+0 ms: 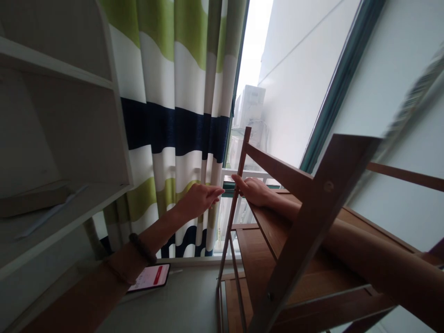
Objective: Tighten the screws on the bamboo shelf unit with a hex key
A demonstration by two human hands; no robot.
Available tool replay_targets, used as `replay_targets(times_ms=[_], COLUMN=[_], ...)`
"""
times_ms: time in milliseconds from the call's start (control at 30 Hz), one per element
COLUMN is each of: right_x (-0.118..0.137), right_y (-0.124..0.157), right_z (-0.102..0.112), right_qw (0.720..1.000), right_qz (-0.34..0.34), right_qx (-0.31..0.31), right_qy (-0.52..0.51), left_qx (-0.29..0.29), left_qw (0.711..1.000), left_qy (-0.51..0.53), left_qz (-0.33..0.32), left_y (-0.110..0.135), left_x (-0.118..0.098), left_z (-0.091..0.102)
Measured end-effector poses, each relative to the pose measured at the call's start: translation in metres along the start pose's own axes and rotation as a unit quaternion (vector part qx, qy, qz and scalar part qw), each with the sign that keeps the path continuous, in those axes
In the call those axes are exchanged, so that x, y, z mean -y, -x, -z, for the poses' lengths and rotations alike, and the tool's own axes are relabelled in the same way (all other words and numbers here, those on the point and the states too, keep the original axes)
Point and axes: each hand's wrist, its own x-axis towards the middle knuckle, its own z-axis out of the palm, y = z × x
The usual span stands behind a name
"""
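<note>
My left hand [199, 202] is held out in front of the curtain [166, 125], with its thumb and fingers pinched together. Whatever may be between those fingertips is too small to make out. To its right, my right hand [255, 190] reaches through the brown wooden shelf rack [277, 231] and grips its far upright post, thumb against the wood. The forearm passes over an upper shelf board and behind the near post. A gap separates my left fingertips from the rack's post.
A white shelving unit [118, 115] with a flat cardboard-like item [34, 202] stands at left. A phone [151, 277] with a lit screen lies on the white surface below my left forearm. Behind the rack is a window [294, 60]; a light-coloured rope-like strip [416, 92] hangs at right.
</note>
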Motion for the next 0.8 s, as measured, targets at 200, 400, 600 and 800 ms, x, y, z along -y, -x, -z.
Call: replay_targets(times_ms=[200, 400, 600, 800], right_x=[0.0, -0.01, -0.018, -0.019], right_y=[0.0, -0.002, -0.005, -0.006], right_z=[0.001, -0.004, -0.007, -0.008], right_qw=[1.0, 0.999, 0.999, 0.999], right_qz=[-0.009, 0.027, 0.036, 0.039], right_qx=[0.011, -0.004, 0.013, 0.009], right_qy=[-0.008, -0.031, -0.015, -0.007], left_qx=[0.123, 0.27, 0.186, -0.05], left_qw=[0.969, 0.92, 0.971, 0.988], left_qy=[0.175, 0.192, 0.104, -0.112], left_qz=[0.121, 0.21, 0.111, -0.089], left_y=[-0.02, -0.04, -0.04, -0.006], left_x=[-0.008, -0.002, -0.01, 0.0], left_z=[0.02, 0.034, 0.031, 0.0])
